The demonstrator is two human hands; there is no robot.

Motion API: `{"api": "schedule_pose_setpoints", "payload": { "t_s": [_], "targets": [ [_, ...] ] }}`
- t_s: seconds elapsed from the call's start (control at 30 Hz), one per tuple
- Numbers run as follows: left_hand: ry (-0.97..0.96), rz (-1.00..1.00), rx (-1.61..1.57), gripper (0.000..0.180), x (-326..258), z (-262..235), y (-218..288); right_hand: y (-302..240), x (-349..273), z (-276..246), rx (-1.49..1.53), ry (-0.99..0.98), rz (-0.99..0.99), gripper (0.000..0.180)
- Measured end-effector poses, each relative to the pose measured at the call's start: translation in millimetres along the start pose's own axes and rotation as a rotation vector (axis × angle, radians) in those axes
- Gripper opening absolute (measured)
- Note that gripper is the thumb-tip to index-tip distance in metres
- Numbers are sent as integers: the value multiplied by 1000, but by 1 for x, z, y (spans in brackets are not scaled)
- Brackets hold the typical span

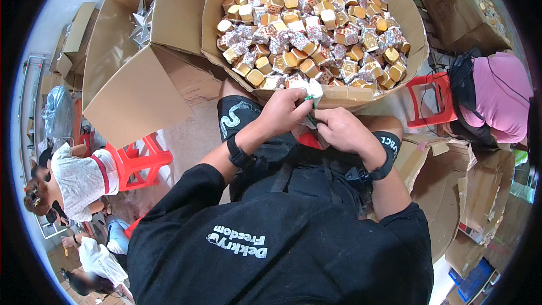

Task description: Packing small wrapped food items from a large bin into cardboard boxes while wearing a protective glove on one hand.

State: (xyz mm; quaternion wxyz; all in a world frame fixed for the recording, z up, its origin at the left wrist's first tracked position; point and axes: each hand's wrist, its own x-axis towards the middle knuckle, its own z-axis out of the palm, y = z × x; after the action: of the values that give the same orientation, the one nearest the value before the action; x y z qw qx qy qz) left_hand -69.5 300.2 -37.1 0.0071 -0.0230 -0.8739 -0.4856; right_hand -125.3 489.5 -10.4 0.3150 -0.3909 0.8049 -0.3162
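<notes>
Pinched in my left hand (281, 114) is a small white piece with green bits (314, 91), held upright at the near rim of a large cardboard box (416, 51). My right hand (343, 129) is closed just right of it and lower, fingertips close to the green part. What lies between the right fingers is hidden. Heaped in the box are many small ornaments (309, 68) with gold bottoms and red-and-white sides, several in clear wrapping. A bit of red (308, 139) shows below my hands, between my legs.
To the left stands an open cardboard box (127, 99) with silver stars (141, 24) inside. Red plastic stools (145, 161) are on both sides. A person in pink (499, 99) sits at right; others sit at left. Torn cardboard (435, 192) lies right of my leg.
</notes>
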Motion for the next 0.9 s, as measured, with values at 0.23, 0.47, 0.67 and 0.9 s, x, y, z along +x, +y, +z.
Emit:
{"api": "schedule_pose_setpoints", "payload": {
  "t_s": [0.23,0.47,0.67,0.9],
  "targets": [
    [31,71,53,25,55,-25,27,20,41,-35,759,282,144,27],
    [121,339,202,24,131,-48,81,3,50,-110,1259,658,-341,20],
    [14,431,-5,23,140,-3,100,5,-28,-155,1522,530,-219,33],
    [-142,387,-138,26,110,-30,89,-64,-218,-161,43,163,533,52]
  ]
}}
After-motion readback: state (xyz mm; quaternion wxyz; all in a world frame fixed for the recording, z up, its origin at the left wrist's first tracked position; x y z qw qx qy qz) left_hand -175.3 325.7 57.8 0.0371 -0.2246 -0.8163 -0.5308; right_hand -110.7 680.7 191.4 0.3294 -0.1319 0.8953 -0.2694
